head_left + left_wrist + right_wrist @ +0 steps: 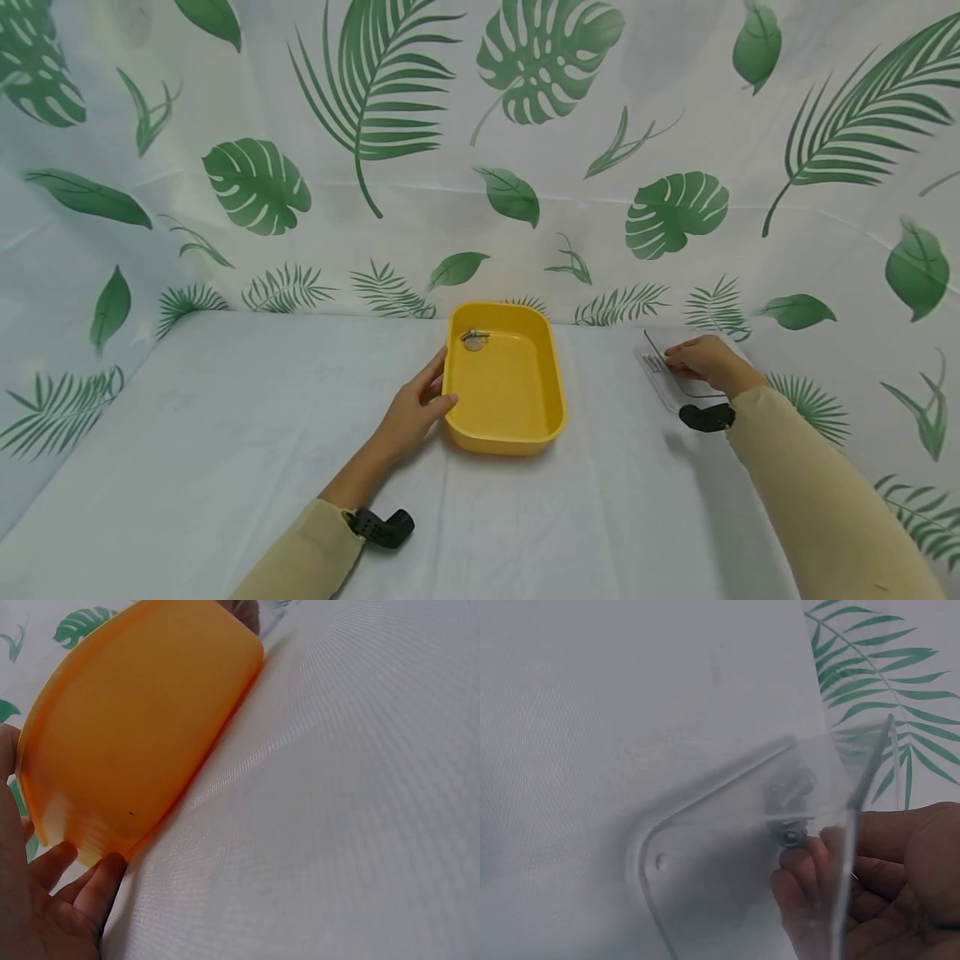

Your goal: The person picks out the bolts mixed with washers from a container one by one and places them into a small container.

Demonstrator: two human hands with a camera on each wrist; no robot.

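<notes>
The right hand (702, 363) is lowered into a shallow, clear plastic box (663, 392), its fingers bent at the small, shiny metal pieces (652, 362) inside; whether one is pinched cannot be told. In the head view, the pieces lie just left of the fingertips, by the box's left wall, the right hand being much the nearer; their long axes are too small to be judged.

Well apart to the right hand's left, a deep yellow plastic tray (504, 445) is set, its long axis running away from the person. Its left wall is gripped by the left hand (412, 412). Small silver metal items (475, 337) are held in its far left corner.
</notes>
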